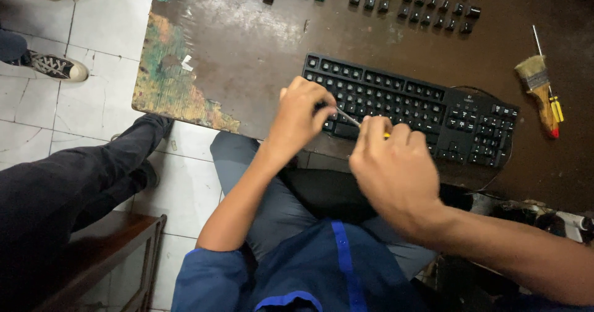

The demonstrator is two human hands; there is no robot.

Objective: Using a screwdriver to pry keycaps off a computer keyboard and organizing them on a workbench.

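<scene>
Hands work at a black keyboard on the table's near edge: left hand pinches a key, right hand grips a thin tool; prying looks underway, calling for a gentle lift.

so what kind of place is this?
Likely a small repair or cleaning bench: a black keyboard on a worn brown table, pulled keycaps laid in rows, a paintbrush and a screwdriver alongside.
</scene>
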